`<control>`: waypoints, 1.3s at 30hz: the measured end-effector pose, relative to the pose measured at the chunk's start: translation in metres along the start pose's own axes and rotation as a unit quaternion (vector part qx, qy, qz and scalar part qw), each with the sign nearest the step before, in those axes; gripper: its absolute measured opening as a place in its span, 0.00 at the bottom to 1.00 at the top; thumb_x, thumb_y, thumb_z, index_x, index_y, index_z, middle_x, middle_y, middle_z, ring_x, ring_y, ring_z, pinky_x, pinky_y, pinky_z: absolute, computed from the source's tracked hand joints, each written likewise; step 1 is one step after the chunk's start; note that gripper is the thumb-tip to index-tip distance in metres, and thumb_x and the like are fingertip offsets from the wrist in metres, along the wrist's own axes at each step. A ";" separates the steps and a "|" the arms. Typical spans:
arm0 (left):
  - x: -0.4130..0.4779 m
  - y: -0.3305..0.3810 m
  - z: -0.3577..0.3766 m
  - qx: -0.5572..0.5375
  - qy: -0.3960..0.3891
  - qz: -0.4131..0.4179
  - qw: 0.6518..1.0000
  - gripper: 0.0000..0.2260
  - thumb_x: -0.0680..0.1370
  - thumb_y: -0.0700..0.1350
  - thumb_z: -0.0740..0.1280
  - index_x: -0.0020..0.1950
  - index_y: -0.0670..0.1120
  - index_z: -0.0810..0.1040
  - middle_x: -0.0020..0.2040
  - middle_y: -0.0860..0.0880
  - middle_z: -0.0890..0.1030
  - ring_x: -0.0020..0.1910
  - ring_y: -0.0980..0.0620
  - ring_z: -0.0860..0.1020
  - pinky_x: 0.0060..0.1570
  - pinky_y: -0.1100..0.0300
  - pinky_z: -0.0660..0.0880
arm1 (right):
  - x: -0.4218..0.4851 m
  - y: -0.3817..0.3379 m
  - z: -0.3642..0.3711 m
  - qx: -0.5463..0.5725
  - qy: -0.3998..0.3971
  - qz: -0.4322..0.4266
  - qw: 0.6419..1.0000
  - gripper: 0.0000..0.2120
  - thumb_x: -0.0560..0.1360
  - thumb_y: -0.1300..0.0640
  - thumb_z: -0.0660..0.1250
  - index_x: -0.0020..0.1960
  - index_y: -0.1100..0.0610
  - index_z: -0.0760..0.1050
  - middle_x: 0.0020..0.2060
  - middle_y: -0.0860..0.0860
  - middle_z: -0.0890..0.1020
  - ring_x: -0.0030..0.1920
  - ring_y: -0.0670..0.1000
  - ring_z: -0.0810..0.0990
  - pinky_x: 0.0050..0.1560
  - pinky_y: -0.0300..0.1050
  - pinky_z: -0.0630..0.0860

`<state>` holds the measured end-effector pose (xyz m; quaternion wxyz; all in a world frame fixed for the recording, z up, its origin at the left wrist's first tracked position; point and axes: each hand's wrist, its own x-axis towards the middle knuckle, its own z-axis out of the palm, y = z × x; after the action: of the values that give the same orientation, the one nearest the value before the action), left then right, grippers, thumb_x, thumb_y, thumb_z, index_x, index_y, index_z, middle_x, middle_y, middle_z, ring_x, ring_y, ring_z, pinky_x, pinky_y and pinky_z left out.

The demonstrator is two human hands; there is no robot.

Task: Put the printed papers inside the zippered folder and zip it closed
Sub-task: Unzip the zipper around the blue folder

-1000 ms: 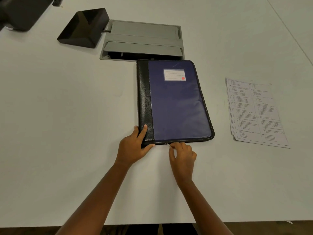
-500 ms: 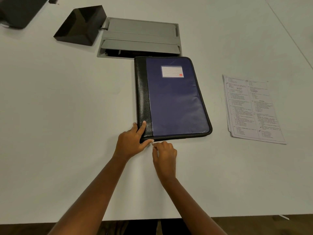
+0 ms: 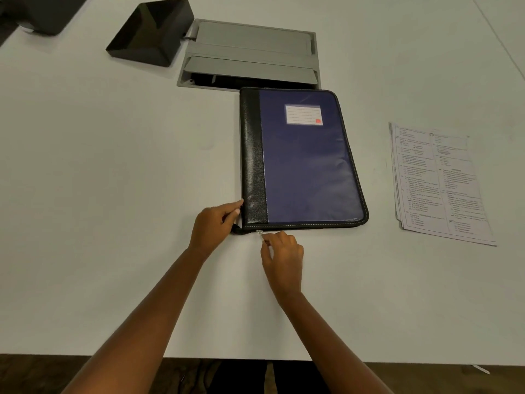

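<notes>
The zippered folder, blue with a black spine strip and a white label, lies flat and closed on the white table. My left hand grips its near-left corner at the spine. My right hand pinches the small metal zipper pull at the folder's near edge, close to that corner. A stack of printed papers lies on the table to the right of the folder, apart from it.
A grey cable hatch is set into the table just behind the folder. A black angular block sits to its left, and a dark device at the far left corner. The table's front edge runs near the bottom.
My right hand slid the zipper pull leftward along the near edge toward the spine corner. My left hand shifted from lying on the corner to gripping its side.
</notes>
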<state>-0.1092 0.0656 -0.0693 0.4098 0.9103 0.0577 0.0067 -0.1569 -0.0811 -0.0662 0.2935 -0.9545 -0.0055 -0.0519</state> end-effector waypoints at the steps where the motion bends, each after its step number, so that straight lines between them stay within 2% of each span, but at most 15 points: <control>1: 0.000 0.000 -0.001 -0.002 -0.009 0.001 1.000 0.13 0.77 0.37 0.65 0.61 0.42 0.78 0.54 0.41 0.83 0.50 0.45 0.82 0.50 0.58 0.76 | -0.001 -0.002 0.002 0.008 -0.001 0.001 1.000 0.05 0.69 0.68 0.69 0.44 0.63 0.80 0.36 0.59 0.83 0.37 0.59 0.80 0.39 0.51 0.76; 5: 0.003 0.000 -0.002 0.008 -0.019 0.008 1.000 0.12 0.76 0.35 0.65 0.59 0.41 0.79 0.53 0.41 0.84 0.48 0.44 0.83 0.47 0.60 0.76 | -0.003 -0.006 0.003 0.034 -0.007 0.007 0.999 0.05 0.68 0.70 0.68 0.43 0.65 0.80 0.35 0.61 0.82 0.37 0.61 0.78 0.37 0.52 0.74; 9: 0.004 0.002 -0.003 0.002 -0.039 0.007 0.999 0.12 0.76 0.34 0.64 0.59 0.41 0.79 0.50 0.40 0.85 0.49 0.45 0.83 0.52 0.55 0.79 | -0.005 -0.015 0.004 0.021 -0.004 -0.042 0.999 0.08 0.65 0.72 0.70 0.42 0.64 0.80 0.32 0.59 0.81 0.34 0.60 0.78 0.35 0.51 0.76; 12: 0.004 0.004 -0.004 -0.006 -0.073 0.012 0.997 0.13 0.77 0.33 0.63 0.60 0.40 0.78 0.50 0.40 0.85 0.47 0.45 0.84 0.52 0.60 0.77 | -0.012 -0.028 0.012 0.020 -0.014 -0.048 0.999 0.08 0.65 0.70 0.71 0.43 0.63 0.81 0.33 0.58 0.82 0.34 0.57 0.79 0.35 0.48 0.76; 18: 0.009 0.003 -0.006 -0.035 -0.104 -0.023 0.994 0.14 0.77 0.33 0.63 0.61 0.41 0.77 0.54 0.41 0.83 0.42 0.43 0.85 0.42 0.63 0.79 | -0.012 -0.026 0.014 0.022 -0.023 -0.052 0.998 0.08 0.68 0.69 0.70 0.46 0.63 0.81 0.36 0.59 0.83 0.37 0.59 0.79 0.37 0.51 0.76; 22: 0.005 0.005 -0.004 -0.052 -0.075 -0.038 0.995 0.13 0.77 0.34 0.63 0.59 0.41 0.79 0.53 0.41 0.84 0.40 0.43 0.84 0.47 0.57 0.80 | -0.012 -0.020 0.014 -0.004 -0.035 -0.072 0.997 0.06 0.69 0.66 0.70 0.46 0.62 0.81 0.36 0.58 0.83 0.37 0.57 0.80 0.37 0.51 0.76; 26: 0.001 0.009 0.002 -0.065 -0.024 -0.067 0.995 0.11 0.78 0.37 0.62 0.57 0.43 0.80 0.46 0.40 0.85 0.37 0.45 0.84 0.47 0.55 0.80 | -0.005 -0.003 0.002 -0.020 -0.027 -0.106 0.994 0.02 0.71 0.61 0.69 0.41 0.60 0.81 0.34 0.56 0.83 0.34 0.57 0.79 0.34 0.49 0.75; 30: 0.003 0.018 0.007 -0.062 0.019 -0.081 0.995 0.11 0.78 0.37 0.60 0.57 0.42 0.79 0.49 0.42 0.85 0.42 0.43 0.83 0.48 0.53 0.80 | 0.018 0.028 -0.020 -0.020 0.038 -0.073 0.996 0.07 0.71 0.63 0.67 0.35 0.64 0.76 0.30 0.60 0.78 0.32 0.61 0.76 0.31 0.51 0.75; 33: 0.007 0.025 0.010 -0.053 0.034 -0.092 0.994 0.13 0.79 0.38 0.60 0.61 0.42 0.77 0.52 0.41 0.83 0.44 0.44 0.81 0.46 0.59 0.75 | 0.038 0.053 -0.040 -0.049 0.085 -0.074 0.992 0.07 0.72 0.63 0.66 0.36 0.63 0.76 0.32 0.60 0.79 0.33 0.61 0.77 0.33 0.52 0.74; 35: 0.009 0.031 0.013 -0.059 0.031 -0.097 0.993 0.14 0.79 0.38 0.59 0.64 0.41 0.74 0.57 0.39 0.81 0.49 0.43 0.80 0.51 0.57 0.74 | 0.052 0.070 -0.052 -0.060 0.113 -0.074 0.989 0.05 0.72 0.64 0.65 0.40 0.64 0.78 0.37 0.61 0.81 0.37 0.61 0.79 0.37 0.51 0.75; 37: 0.012 0.036 0.017 -0.057 0.018 -0.079 0.995 0.16 0.79 0.36 0.59 0.67 0.39 0.71 0.64 0.40 0.76 0.61 0.43 0.75 0.61 0.56 0.71 | 0.068 0.089 -0.062 -0.080 0.120 -0.046 0.989 0.08 0.74 0.63 0.64 0.51 0.65 0.78 0.49 0.63 0.82 0.50 0.63 0.80 0.47 0.54 0.75; 38: 0.013 0.038 0.019 -0.052 0.009 -0.072 0.996 0.17 0.79 0.36 0.59 0.68 0.38 0.69 0.67 0.40 0.73 0.65 0.44 0.72 0.65 0.57 0.67 | 0.077 0.098 -0.065 -0.098 0.093 -0.013 0.991 0.12 0.76 0.61 0.62 0.58 0.64 0.75 0.58 0.63 0.78 0.61 0.63 0.75 0.56 0.58 0.72; 39: 0.015 0.040 0.020 -0.047 -0.002 -0.069 0.997 0.18 0.80 0.37 0.58 0.70 0.38 0.67 0.70 0.41 0.70 0.69 0.45 0.69 0.68 0.58 0.64 | 0.086 0.108 -0.068 -0.120 0.052 0.023 0.991 0.17 0.78 0.57 0.60 0.65 0.63 0.69 0.66 0.62 0.71 0.69 0.61 0.66 0.64 0.61 0.65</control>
<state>-0.0893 0.0254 -0.0533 0.4521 0.8838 0.1188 -0.0203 -0.0737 -0.2103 -0.0616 0.1774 -0.9788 0.0379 -0.0946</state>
